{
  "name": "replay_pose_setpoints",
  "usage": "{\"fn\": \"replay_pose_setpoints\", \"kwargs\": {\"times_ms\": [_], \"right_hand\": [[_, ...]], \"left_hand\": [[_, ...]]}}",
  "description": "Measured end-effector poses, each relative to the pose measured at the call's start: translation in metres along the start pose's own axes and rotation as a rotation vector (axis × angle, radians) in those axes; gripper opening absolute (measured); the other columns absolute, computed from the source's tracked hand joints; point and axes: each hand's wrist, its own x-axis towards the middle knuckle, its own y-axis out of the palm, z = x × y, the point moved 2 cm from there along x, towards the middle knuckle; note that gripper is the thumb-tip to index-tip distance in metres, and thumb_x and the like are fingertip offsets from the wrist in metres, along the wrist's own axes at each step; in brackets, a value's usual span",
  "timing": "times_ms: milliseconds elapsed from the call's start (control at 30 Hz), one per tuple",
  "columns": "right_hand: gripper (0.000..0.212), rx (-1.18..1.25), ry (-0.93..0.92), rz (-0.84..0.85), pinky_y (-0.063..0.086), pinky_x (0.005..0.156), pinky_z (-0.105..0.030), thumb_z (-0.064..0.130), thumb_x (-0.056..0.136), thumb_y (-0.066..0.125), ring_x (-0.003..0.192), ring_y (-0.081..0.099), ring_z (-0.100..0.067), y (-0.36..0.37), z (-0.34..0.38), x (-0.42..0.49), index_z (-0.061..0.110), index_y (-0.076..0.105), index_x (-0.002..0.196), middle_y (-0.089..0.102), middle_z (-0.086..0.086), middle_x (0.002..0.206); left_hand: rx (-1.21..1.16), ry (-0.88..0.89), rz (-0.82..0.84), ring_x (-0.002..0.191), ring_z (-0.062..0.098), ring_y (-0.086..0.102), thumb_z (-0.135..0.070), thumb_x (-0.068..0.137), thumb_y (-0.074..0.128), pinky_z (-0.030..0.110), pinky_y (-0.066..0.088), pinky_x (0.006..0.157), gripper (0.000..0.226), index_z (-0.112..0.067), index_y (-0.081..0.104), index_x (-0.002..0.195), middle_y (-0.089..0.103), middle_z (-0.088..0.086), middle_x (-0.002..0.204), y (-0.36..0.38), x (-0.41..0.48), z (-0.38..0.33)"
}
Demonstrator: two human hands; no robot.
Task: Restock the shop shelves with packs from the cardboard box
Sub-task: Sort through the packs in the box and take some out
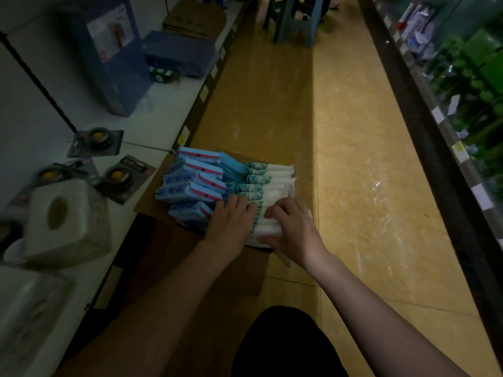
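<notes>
Cardboard box [148, 194]: it sat open on the yellow floor [353, 186], hard up against the foot of the left-hand shelf [152, 126], just in front of the person.
Blue packs [190, 191]: a leaning row with pink stripes filled the left side of the box.
White-and-teal packs [272, 183]: they stood in a tight row along the box's right side, touching the blue ones.
Left hand [231, 227]: it lay palm down across the packs where the two sorts met, fingers stretched forward and close together. I could not tell whether the tips dug in between the packs.
Right hand [295, 229]: it was curled round the nearest white-and-teal packs, fingers over the top and thumb at the near end.
Left-hand shelf: on it were a wrapped tissue bundle [65, 224] at the near end, a few blister cards [95, 142] with round yellow-centred things just beyond it, and blue cartons [109, 55] farther along.
Right-hand shelf [435, 131]: it ran down the other side of the aisle, well apart from the box, stacked with green goods [476, 77] too blurred to make out.
Far end: stool legs [294, 20] stood on the floor.
</notes>
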Motion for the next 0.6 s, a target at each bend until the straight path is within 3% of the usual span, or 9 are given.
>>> {"fn": "replay_pose_setpoints", "kwargs": {"times_ms": [133, 233, 367, 433, 467, 533, 600], "right_hand": [[0.054, -0.035, 0.013, -0.007, 0.044, 0.079, -0.041, 0.042, 0.060, 0.083, 0.101, 0.049, -0.028, -0.002, 0.000, -0.004, 0.021, 0.061, 0.105, 0.057, -0.003, 0.109], [0.051, -0.090, 0.008, -0.027, 0.042, 0.089, -0.047, 0.042, 0.065, 0.080, 0.105, 0.049, -0.032, -0.002, 0.002, -0.008, 0.018, 0.061, 0.106, 0.057, -0.008, 0.112], [0.054, -0.245, -0.038, 0.004, 0.028, 0.106, -0.065, 0.043, 0.072, 0.074, 0.130, 0.040, -0.038, 0.001, 0.004, -0.009, 0.015, 0.061, 0.116, 0.051, -0.013, 0.134], [0.057, -0.284, -0.054, 0.065, 0.026, 0.107, -0.066, 0.045, 0.076, 0.071, 0.138, 0.033, -0.035, 0.004, 0.005, -0.008, 0.018, 0.056, 0.124, 0.046, -0.010, 0.142], [0.059, -0.303, -0.056, 0.096, 0.027, 0.106, -0.066, 0.046, 0.078, 0.070, 0.139, 0.033, -0.034, 0.006, 0.005, -0.008, 0.019, 0.054, 0.127, 0.046, -0.010, 0.143], [0.062, -0.349, -0.047, 0.155, 0.029, 0.106, -0.066, 0.050, 0.081, 0.066, 0.141, 0.032, -0.033, 0.008, 0.005, -0.008, 0.019, 0.051, 0.133, 0.046, -0.009, 0.144], [0.064, -0.381, -0.053, 0.191, 0.024, 0.108, -0.066, 0.052, 0.083, 0.061, 0.143, 0.026, -0.033, 0.006, 0.004, -0.007, 0.021, 0.046, 0.138, 0.041, -0.008, 0.148]], "left_hand": [[-0.022, 0.085, -0.036, 0.114, 0.028, 0.041, -0.025, 0.086, 0.058, 0.038, 0.036, 0.089, 0.048, -0.012, 0.039, 0.129, 0.043, 0.011, 0.125, 0.006, -0.003, -0.003], [-0.066, 0.097, -0.049, 0.102, 0.031, 0.050, -0.026, 0.076, 0.071, 0.041, 0.046, 0.081, 0.054, -0.006, 0.052, 0.123, 0.054, 0.013, 0.115, 0.014, -0.008, -0.001], [-0.040, 0.107, -0.061, 0.099, 0.032, 0.053, -0.022, 0.070, 0.078, 0.041, 0.049, 0.077, 0.058, -0.003, 0.056, 0.121, 0.057, 0.015, 0.109, 0.019, -0.009, -0.002], [-0.026, 0.089, -0.093, 0.108, 0.032, 0.052, -0.023, 0.073, 0.074, 0.042, 0.048, 0.085, 0.059, -0.004, 0.054, 0.125, 0.056, 0.015, 0.117, 0.020, -0.012, -0.004], [-0.037, 0.079, -0.090, 0.119, 0.033, 0.047, -0.024, 0.078, 0.069, 0.044, 0.044, 0.095, 0.061, -0.003, 0.048, 0.132, 0.051, 0.016, 0.128, 0.020, -0.013, -0.005], [-0.022, 0.076, -0.046, 0.142, 0.033, 0.021, -0.030, 0.089, 0.053, 0.047, 0.022, 0.115, 0.070, -0.001, 0.024, 0.147, 0.027, 0.018, 0.152, 0.023, -0.013, -0.007], [0.039, 0.071, 0.018, 0.147, 0.030, -0.001, -0.038, 0.096, 0.040, 0.048, 0.005, 0.119, 0.074, -0.002, 0.004, 0.150, 0.005, 0.015, 0.159, 0.026, -0.011, -0.010]]}}
